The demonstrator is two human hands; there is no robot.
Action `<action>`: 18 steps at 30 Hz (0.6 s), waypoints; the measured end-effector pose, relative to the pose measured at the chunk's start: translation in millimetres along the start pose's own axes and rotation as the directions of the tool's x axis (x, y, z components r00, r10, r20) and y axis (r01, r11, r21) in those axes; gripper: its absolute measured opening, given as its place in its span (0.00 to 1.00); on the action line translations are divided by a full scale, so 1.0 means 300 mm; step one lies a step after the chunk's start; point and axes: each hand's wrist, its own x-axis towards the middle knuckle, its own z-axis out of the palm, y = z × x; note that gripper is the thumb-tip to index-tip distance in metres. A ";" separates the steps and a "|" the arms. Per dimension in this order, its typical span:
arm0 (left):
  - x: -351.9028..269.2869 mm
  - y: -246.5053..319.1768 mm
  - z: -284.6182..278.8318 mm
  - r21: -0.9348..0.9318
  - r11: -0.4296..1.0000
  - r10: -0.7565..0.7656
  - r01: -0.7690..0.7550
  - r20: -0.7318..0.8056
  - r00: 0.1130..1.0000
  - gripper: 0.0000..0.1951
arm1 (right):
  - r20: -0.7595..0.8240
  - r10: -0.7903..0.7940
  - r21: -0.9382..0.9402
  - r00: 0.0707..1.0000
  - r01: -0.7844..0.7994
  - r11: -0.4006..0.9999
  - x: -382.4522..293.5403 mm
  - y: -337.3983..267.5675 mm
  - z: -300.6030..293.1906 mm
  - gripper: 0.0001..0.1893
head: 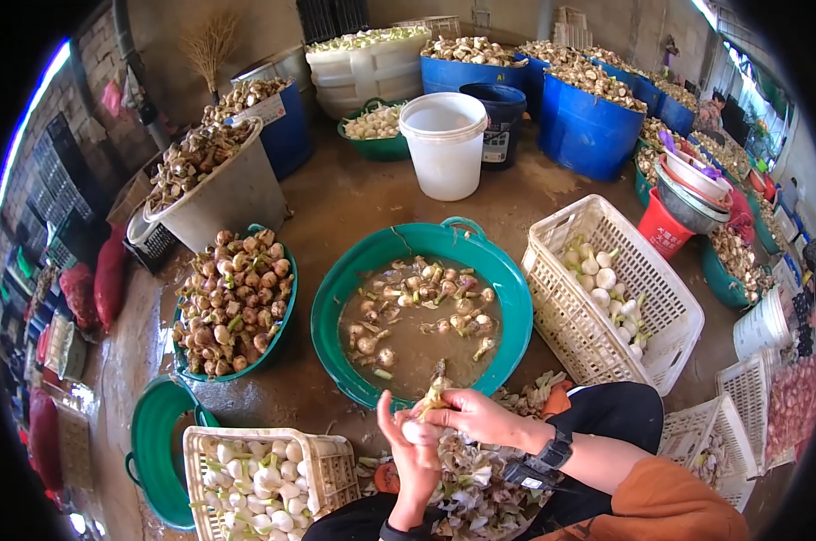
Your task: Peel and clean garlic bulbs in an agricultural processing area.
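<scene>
My left hand (411, 460) holds a whitish garlic bulb (421, 430) near the close edge of a green plastic tub (327, 297). With its fingers and thumb, my right hand (472, 416) grips the same bulb and its yellowish outer skin, below a dark stem end. Unpeeled bulbs float in the tub's murky brown water (421, 345). Peeled-off garlic skins (475, 473) lie heaped below my hands. Clean white bulbs (604, 278) sit in a white plastic crate (664, 304) on the right. Another crate (327, 460) at the lower left is filled with white bulbs (266, 480).
A tub of brownish bulbs (232, 304) stands left, above a green basin (154, 446). Behind the water tub are a white bucket (445, 145) and large blue barrels (583, 128) heaped with garlic. Stacked basins (691, 196) stand right. A person (710, 111) is far back at right.
</scene>
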 end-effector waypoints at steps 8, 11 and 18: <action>0.017 -0.010 -0.065 -0.023 0.980 -0.195 0.197 0.066 0.978 0.23 | -0.067 0.030 -0.131 0.997 -0.038 0.991 0.002 0.008 -0.008 0.10; 0.066 0.051 -0.131 -0.481 0.626 -0.446 0.614 0.426 0.787 0.23 | 0.037 0.083 0.226 0.996 -0.089 0.970 -0.010 0.010 0.002 0.11; 0.035 -0.097 -0.103 0.123 0.958 -0.259 0.257 0.000 0.966 0.18 | -0.064 -0.025 -0.009 0.998 0.024 1.000 0.001 -0.003 0.017 0.11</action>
